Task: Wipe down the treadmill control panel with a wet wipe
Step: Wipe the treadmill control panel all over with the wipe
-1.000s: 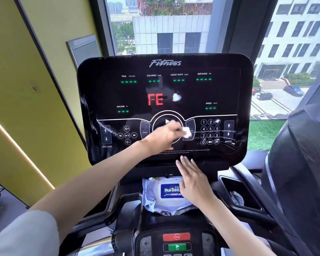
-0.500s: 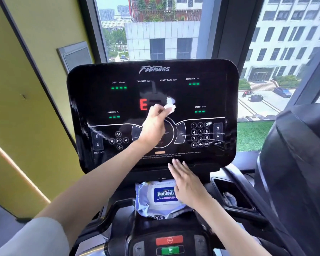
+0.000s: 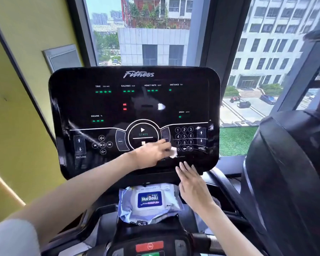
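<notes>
At the frame's centre, the left hand [image 3: 151, 154] pinched a small crumpled white wet wipe [image 3: 173, 152] against the glossy black treadmill control panel [image 3: 78, 100], just below-left of the number keys [image 3: 184, 136], evidently to scrub there. The right hand [image 3: 192, 183], fingers straight and holding nothing, lay at the panel's lower edge, probably steadying it, above a pale plastic wipe pack [image 3: 150, 202].
</notes>
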Motion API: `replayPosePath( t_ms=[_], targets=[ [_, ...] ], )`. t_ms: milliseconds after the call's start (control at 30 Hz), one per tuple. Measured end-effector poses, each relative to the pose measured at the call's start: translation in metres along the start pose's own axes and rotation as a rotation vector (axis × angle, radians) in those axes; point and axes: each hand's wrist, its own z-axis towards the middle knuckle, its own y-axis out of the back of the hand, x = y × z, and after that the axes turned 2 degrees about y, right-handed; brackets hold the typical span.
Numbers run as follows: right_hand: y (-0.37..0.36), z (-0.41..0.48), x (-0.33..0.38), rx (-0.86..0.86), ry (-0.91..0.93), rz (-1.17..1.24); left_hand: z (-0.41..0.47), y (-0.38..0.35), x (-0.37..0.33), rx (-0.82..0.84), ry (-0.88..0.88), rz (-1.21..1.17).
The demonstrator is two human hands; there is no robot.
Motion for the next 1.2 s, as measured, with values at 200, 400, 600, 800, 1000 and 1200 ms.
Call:
replayPosePath(
  t_ms=[200,400,600,800,1000,1200],
  targets=[
    [-0.006,-0.003,-0.005,0.027,-0.006,0.096,0.024,0.025,0.032,-0.483,0.488,-0.156],
    [-0.004,-0.002,-0.008,0.049,-0.019,0.15,0.0,-0.005,-0.01,0.068,-0.091,0.075],
    [-0.002,-0.003,-0.009,0.034,0.012,0.182,0.022,0.023,0.017,-0.433,0.434,-0.106],
    [0.002,-0.001,-0.01,0.077,0.047,0.124,0.0,-0.009,-0.018,0.05,-0.083,0.069],
    [0.003,-0.003,-0.013,0.064,0.036,0.232,0.008,0.03,0.032,-0.492,0.516,-0.105],
    [0.008,-0.003,-0.011,0.093,0.038,0.21,-0.001,-0.021,-0.022,-0.094,0.153,-0.055]
  ],
)
